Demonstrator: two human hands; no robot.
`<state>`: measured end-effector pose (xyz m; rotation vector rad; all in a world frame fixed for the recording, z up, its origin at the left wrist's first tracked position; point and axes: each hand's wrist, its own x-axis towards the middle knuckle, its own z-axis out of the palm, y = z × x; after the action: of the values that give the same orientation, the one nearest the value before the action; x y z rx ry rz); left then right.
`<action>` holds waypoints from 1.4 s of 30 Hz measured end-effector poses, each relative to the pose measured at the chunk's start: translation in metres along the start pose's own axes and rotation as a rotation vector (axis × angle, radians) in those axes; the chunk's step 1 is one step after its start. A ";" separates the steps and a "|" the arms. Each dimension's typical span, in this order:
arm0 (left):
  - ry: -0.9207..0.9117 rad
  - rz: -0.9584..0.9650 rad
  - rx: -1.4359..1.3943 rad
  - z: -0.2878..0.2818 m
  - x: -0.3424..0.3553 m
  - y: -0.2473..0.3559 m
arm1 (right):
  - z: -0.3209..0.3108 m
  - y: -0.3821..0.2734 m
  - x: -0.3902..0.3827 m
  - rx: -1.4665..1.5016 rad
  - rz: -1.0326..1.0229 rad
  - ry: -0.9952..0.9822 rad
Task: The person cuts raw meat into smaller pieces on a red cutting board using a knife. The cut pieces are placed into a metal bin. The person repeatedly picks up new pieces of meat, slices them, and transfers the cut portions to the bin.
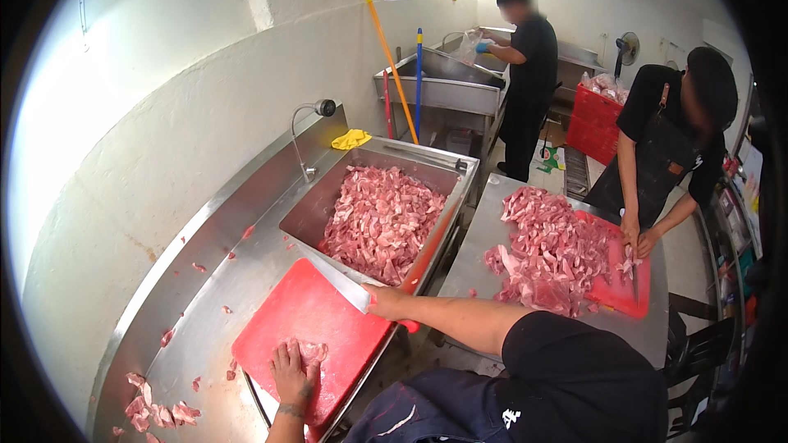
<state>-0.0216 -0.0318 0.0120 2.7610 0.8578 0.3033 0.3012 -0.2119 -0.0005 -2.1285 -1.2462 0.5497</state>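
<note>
My left hand [293,375] lies flat with fingers extended on a slab of raw meat [313,353], partly covering it. The slab rests near the front of a red cutting board [328,316]. My right hand [387,302] is closed round the red handle of a large knife [343,286]. Its wide blade points away to the left, over the board's far right part, apart from the slab. Just beyond the board, a sink basin [302,220] holds a big heap of cut meat strips [382,221].
Meat scraps [156,408] lie on the steel counter [209,324] at left. A faucet [305,143] and yellow cloth [351,139] are behind the sink. At right, a co-worker [665,139] handles meat on another board [628,291] beside a meat pile [546,250]. Another person [529,82] stands farther back.
</note>
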 end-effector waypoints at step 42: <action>0.433 0.280 -0.097 -0.002 0.009 0.010 | -0.006 -0.086 -0.102 -0.314 -0.144 -0.417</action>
<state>-0.0093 -0.0343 0.0175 2.7612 0.5158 0.9922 0.2025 -0.2710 0.0671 -2.2199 -1.8034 0.8068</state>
